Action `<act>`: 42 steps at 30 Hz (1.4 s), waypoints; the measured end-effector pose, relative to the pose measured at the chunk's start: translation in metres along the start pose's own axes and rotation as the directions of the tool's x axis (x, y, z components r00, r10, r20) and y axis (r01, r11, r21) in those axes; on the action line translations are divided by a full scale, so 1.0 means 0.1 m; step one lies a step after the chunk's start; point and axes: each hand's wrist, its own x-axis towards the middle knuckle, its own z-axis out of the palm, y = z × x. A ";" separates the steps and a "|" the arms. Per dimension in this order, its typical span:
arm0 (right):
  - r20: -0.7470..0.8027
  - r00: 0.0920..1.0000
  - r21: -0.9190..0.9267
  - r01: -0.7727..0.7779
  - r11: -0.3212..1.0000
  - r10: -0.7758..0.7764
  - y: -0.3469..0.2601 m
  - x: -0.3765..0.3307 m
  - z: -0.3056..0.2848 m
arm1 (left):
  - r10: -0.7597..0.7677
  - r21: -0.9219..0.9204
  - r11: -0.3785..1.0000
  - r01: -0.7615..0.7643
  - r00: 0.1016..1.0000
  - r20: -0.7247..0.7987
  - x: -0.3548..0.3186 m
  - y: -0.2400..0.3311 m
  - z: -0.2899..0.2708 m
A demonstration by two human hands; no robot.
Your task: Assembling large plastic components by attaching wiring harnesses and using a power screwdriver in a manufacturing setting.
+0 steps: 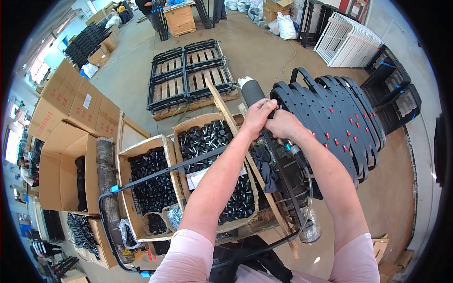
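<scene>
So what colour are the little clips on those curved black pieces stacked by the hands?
Red. The small clips dot the stacked curved black plastic panels, clearest in the head view.

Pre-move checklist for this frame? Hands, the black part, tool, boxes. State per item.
1. Left hand on the curved black perforated plastic panel: ok.
2. Right hand beside the left, on the same edge: ok.
3. Panel seated on the stack: cannot tell.
4. Blue-collared air tool under the right forearm, grip hidden: cannot tell.
5. Cardboard box of small black parts open below the arms: ok.
</scene>
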 end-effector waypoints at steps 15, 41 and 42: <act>0.050 0.998 0.241 0.016 0.971 -0.029 0.19 0.32 0.20 | -0.078 0.004 0.997 0.078 0.997 -0.029 -0.07 -0.08 0.03; 0.166 0.928 0.047 0.332 0.942 -0.335 -2.23 -0.88 1.43 | 0.050 0.038 0.999 -0.039 0.926 -0.373 -2.14 1.18 -1.92; 0.168 0.934 0.018 0.318 0.948 -0.316 -2.38 -0.90 1.55 | 0.060 0.059 0.997 -0.041 0.929 -0.366 -2.24 1.24 -2.08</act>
